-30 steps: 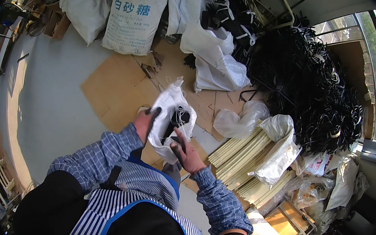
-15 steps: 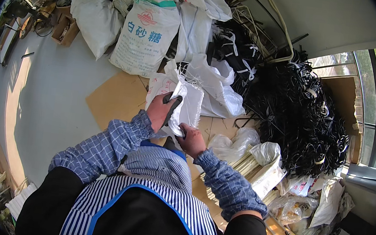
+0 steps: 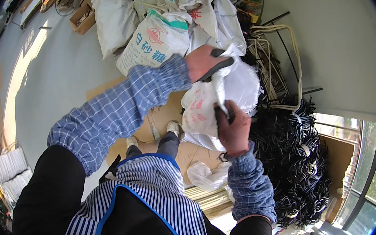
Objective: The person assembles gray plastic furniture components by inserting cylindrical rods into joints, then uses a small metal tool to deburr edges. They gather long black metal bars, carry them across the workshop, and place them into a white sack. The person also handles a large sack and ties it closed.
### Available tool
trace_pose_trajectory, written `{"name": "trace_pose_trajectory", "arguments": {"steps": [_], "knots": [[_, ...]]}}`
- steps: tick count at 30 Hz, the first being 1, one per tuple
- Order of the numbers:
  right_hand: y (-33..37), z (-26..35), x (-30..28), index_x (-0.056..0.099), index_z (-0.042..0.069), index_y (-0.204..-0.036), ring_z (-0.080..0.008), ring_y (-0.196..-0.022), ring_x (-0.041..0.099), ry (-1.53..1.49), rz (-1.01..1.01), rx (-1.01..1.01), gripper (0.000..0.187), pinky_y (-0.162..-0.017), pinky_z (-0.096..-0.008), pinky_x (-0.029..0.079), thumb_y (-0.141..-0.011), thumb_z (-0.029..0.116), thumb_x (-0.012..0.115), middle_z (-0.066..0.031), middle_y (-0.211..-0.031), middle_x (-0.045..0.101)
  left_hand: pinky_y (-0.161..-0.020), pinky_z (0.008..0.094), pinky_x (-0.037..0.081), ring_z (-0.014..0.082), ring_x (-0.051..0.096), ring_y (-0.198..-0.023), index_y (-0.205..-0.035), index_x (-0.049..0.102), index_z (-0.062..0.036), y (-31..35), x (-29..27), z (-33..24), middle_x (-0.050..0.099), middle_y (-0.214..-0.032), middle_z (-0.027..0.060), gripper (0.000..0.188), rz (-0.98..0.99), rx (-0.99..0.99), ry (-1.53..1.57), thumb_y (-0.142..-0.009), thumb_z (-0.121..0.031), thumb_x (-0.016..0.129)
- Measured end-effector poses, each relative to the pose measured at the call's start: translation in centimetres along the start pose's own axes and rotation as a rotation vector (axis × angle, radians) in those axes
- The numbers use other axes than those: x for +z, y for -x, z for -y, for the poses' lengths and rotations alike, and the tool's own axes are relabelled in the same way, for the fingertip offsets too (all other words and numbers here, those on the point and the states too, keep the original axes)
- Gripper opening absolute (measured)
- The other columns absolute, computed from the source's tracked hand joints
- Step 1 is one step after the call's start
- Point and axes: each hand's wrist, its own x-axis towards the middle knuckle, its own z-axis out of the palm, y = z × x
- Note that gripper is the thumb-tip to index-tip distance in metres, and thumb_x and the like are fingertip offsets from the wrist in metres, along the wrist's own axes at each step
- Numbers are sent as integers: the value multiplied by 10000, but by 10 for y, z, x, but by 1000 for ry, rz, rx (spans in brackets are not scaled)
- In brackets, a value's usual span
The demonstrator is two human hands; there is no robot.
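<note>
A white woven sack [image 3: 201,107] with red print and a frayed top edge hangs in front of me, its mouth spread apart. My left hand [image 3: 206,63], with dark coverings on the fingers, grips the rim at the upper left. Lower down, on the near side of the mouth, my right hand [image 3: 233,128] is closed on the same rim. The inside of the sack shows as smooth white. Behind my left hand a filled white sack [image 3: 152,42] with blue and red print and a green band stands on the floor.
More white sacks [image 3: 219,15] are heaped at the back. A big pile of black strips [image 3: 284,171] lies on the right, below bent cream tubes [image 3: 300,61]. Clear plastic bags [image 3: 209,176] and cardboard [image 3: 183,157] lie by my feet. Far left stands a cardboard box [image 3: 82,19].
Both hands have gone up and away from my body with the sack, the right hand also rightward. The sack's mouth is spread wider. My view has shifted, and my shoes now show.
</note>
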Motion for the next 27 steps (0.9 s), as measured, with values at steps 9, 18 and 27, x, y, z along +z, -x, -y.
{"name": "trace_pose_trajectory", "arguments": {"steps": [9,18,27], "knots": [[-75,-17,-20,641,-65,-1021,-113,-745,652,347,264,68,191,-673,-311,512,-942,105,602,-188,-807,688,-458,301,449,131,567,-521,-1058,675,-3,-47,-9,32,618,-691,49,309,-238,159,-419,-929,-282,638],[-92,-71,4,626,-84,-1084,-268,-707,689,121,472,37,238,-665,-300,516,-870,20,617,-204,-853,698,-471,293,460,141,575,-520,-1085,655,-26,35,-39,85,614,-665,54,299,-319,-221,462,-991,-300,580],[-110,-250,106,667,38,-1138,-337,-925,620,592,665,-294,340,-837,-470,470,-888,267,637,-142,-917,662,-582,279,487,121,582,-614,-1184,679,-50,291,-121,280,654,-772,45,340,-706,-499,-114,-1013,-312,548]]}}
